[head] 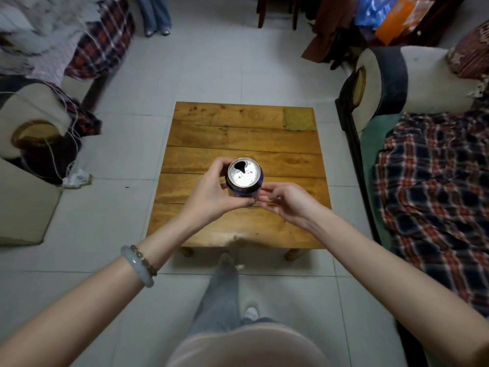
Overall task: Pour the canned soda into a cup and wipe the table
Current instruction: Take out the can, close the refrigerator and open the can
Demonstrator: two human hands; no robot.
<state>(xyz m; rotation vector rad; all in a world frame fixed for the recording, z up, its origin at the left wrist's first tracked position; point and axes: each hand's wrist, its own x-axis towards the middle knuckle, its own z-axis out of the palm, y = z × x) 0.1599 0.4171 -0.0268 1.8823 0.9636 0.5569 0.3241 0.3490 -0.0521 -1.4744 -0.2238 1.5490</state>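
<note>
Your left hand [211,192] wraps the open can [244,178]; your right hand [285,202] curls beside it, and I cannot tell what its grip holds. It looks thin-walled and slippery: hold it mid-wall.

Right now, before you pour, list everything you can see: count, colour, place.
table: one, brown wood, centre of the room
soda can: one, silver top and dark blue side, opened, held over the table
cloth: one, yellow-green, flat on the table's far right corner
cup: none in view
sofas: two, pale with dark trim, left and right of the table
plaid blankets: two, red and navy, one on each sofa
standing person's legs: one pair, blue jeans, far side of the room
bracelets: two, pale and brown beaded, left wrist
left hand: grips the can's side
right hand: fingers curled beside the can; unclear whether it holds anything
</note>
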